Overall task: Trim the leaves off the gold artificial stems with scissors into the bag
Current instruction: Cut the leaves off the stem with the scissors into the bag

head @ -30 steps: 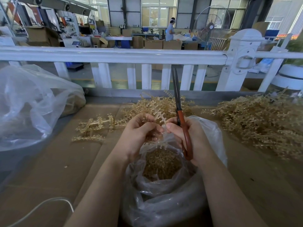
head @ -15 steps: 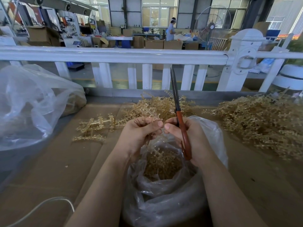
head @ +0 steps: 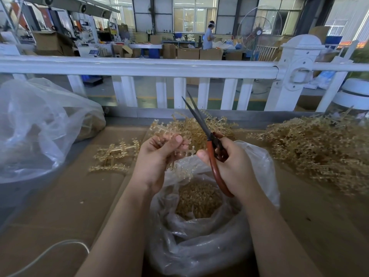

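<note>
— Over the bag (head: 199, 242), what's changed?
— Scissors (head: 201, 124) in the right hand (head: 229, 166) have tilted, blades parted — left hand (head: 157, 156)'s grip stays pinched on a gold stem (head: 188, 152); next snip's coming.

Bright window daylight, wide-angle edge distortion

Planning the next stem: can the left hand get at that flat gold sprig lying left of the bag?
Probably not yet: the left hand already grips a gold stem. The flat sprig lies uncovered on the cardboard beside it, so once emptied, likely yes.
</note>
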